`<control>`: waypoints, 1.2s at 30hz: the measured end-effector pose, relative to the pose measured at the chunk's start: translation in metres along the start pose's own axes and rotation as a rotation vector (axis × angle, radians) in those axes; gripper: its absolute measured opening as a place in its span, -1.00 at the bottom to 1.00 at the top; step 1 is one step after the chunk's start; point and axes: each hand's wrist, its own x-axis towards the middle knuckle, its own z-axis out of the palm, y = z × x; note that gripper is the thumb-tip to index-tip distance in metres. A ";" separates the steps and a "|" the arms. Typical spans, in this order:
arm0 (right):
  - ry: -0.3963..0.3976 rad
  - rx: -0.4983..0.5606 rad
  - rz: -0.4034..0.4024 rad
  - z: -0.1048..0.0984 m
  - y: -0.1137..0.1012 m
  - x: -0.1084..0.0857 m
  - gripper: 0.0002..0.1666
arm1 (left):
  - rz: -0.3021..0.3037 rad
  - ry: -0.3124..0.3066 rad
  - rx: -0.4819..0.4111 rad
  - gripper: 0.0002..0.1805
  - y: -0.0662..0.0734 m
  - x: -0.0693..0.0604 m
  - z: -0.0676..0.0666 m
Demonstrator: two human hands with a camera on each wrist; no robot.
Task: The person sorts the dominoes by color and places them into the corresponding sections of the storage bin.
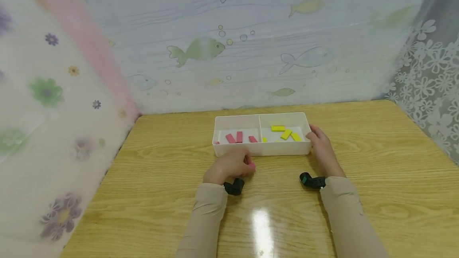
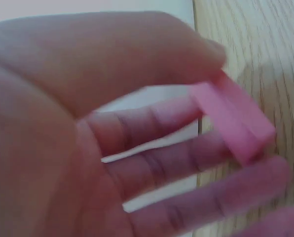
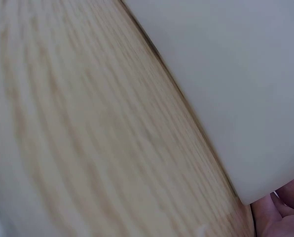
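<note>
A white two-compartment box point(image 1: 283, 149) stands on the table. Just in front of its left half, my left hand point(image 1: 231, 165) pinches a pink rectangular block point(image 2: 238, 121) between thumb and fingers, slightly blurred in the left wrist view. My right hand point(image 1: 323, 152) holds the box's right end, thumb at the rim and fingers along the outer side. In the left compartment lie several pink blocks point(image 1: 239, 137). Several yellow blocks point(image 1: 286, 134) lie scattered in the right compartment. The front wall partly hides the nearest blocks.
The wooden table point(image 1: 154, 194) runs back to a wall covering printed with fish point(image 1: 204, 49). A divider point(image 1: 259, 128) separates the box's halves. Each wrist wears a small black camera point(image 1: 234, 186). White flower-patterned fabric point(image 1: 426, 75) hangs at the right.
</note>
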 end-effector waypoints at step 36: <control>-0.006 -0.003 -0.017 0.000 -0.001 -0.001 -0.36 | 0.033 0.012 -0.199 -0.90 0.004 0.000 -0.007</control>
